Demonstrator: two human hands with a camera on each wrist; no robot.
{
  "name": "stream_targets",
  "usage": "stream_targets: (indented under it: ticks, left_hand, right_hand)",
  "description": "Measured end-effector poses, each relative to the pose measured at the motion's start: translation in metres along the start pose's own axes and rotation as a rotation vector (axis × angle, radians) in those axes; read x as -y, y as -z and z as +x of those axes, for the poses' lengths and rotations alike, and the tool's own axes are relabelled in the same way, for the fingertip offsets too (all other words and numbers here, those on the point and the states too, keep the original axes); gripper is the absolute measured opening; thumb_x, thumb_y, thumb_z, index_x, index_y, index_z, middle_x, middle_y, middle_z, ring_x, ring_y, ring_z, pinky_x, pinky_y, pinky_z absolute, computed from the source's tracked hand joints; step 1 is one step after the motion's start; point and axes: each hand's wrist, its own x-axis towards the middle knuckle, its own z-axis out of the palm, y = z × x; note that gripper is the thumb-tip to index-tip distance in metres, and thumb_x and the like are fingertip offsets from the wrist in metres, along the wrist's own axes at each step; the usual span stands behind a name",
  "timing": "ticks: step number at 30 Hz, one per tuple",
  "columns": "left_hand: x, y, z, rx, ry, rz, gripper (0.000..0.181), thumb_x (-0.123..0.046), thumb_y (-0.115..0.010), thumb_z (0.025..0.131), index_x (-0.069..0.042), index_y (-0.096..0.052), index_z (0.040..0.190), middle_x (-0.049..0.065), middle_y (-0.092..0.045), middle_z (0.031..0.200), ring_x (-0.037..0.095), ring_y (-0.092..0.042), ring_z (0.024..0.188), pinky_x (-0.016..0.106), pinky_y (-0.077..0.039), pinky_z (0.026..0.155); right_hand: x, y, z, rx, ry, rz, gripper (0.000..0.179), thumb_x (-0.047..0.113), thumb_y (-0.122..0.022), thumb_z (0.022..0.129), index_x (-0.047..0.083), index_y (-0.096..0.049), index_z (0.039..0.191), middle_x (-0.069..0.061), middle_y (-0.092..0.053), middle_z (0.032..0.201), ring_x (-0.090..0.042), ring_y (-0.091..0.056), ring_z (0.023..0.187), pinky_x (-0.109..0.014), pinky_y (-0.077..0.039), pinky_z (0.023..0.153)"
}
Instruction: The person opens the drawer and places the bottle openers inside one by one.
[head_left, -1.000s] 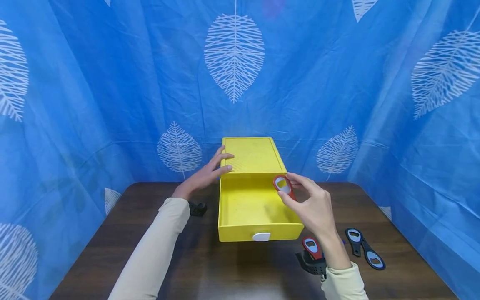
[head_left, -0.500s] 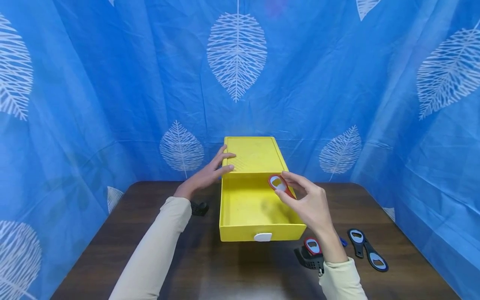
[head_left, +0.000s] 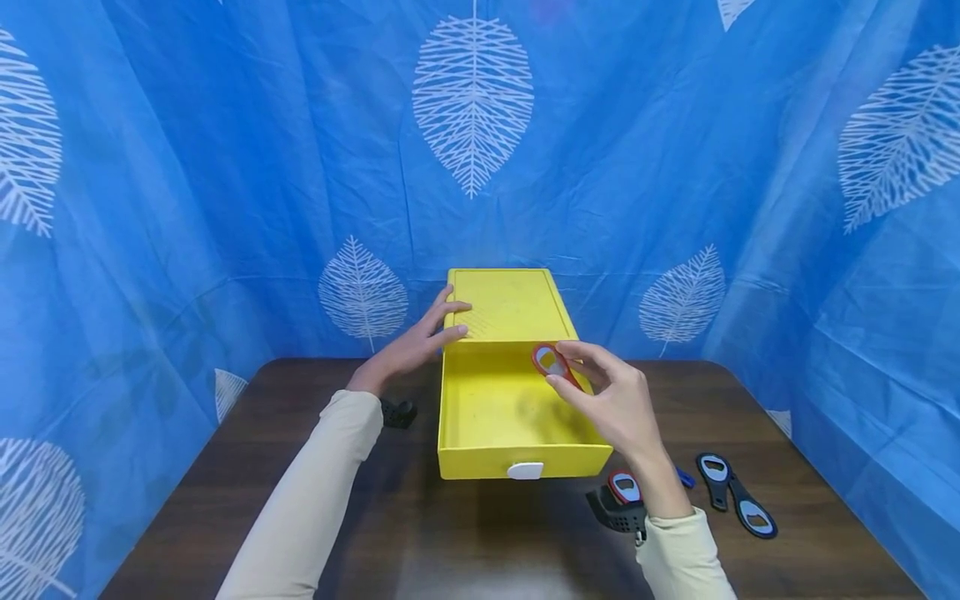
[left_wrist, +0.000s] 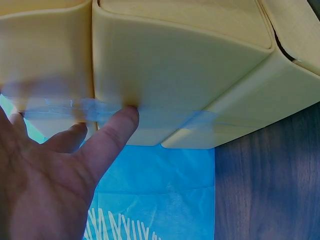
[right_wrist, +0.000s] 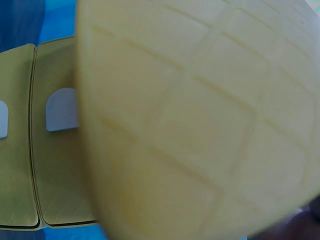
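Observation:
A yellow drawer cabinet (head_left: 513,302) stands at the back of the table, its top drawer (head_left: 480,464) pulled out toward me. My left hand (head_left: 405,350) rests against the cabinet's upper left side with fingers spread; the left wrist view shows its fingertips touching the side wall (left_wrist: 165,75). My right hand (head_left: 615,400) pinches a red bottle opener (head_left: 557,370) between thumb and fingers, above the right part of the open drawer. Its handle is partly hidden by the hand. In the right wrist view the drawer's underside (right_wrist: 200,120) blocks the hand's work.
Another red bottle opener (head_left: 622,487) lies behind the black right wrist strap (head_left: 618,515). Two black bottle openers (head_left: 754,518) lie farther right, near a partly hidden blue object (head_left: 686,477). Closed drawers with white handles (right_wrist: 62,111) sit below. A blue curtain (head_left: 300,167) hangs around the table.
My right hand has carried the red bottle opener slightly left, farther over the drawer. The left hand keeps its place on the cabinet. The head view has shifted a little.

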Motion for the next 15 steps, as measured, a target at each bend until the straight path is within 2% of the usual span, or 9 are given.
stream_targets:
  ticks: [7,10,15]
  left_hand:
    - [-0.0005,-0.0001,-0.0004,0.006,-0.008,-0.007,0.059,-0.050,-0.048,0.105,-0.030,-0.034,0.158,-0.011,0.015,0.173,0.037,-0.009,0.159,0.067,-0.040,0.111]
    - [0.0007,-0.0004,0.0005,0.005,0.005,-0.012,0.059,-0.052,-0.049,0.104,-0.032,-0.034,0.158,-0.012,0.014,0.173,0.036,-0.012,0.159,0.066,-0.041,0.110]
    - [0.0014,-0.0003,0.0014,0.003,0.011,-0.012,0.058,-0.052,-0.049,0.104,-0.034,-0.035,0.157,-0.014,0.014,0.172,0.035,-0.012,0.159,0.064,-0.042,0.111]
  right_hand:
    - [-0.0008,0.0006,-0.0005,0.016,-0.057,-0.040,0.048,0.021,-0.083,0.089,0.011,-0.068,0.133,-0.008,-0.070,0.133,-0.026,-0.067,0.124,-0.032,-0.051,0.100]
    - [-0.0007,0.0007,-0.0010,0.017,-0.060,-0.048,0.048,0.021,-0.083,0.089,0.010,-0.068,0.133,-0.009,-0.070,0.133,-0.027,-0.067,0.124,-0.037,-0.052,0.100]
    - [-0.0004,0.0009,-0.0014,0.011,-0.055,-0.059,0.047,0.022,-0.082,0.090,0.010,-0.068,0.133,-0.009,-0.070,0.133,-0.028,-0.067,0.124,-0.039,-0.052,0.099]
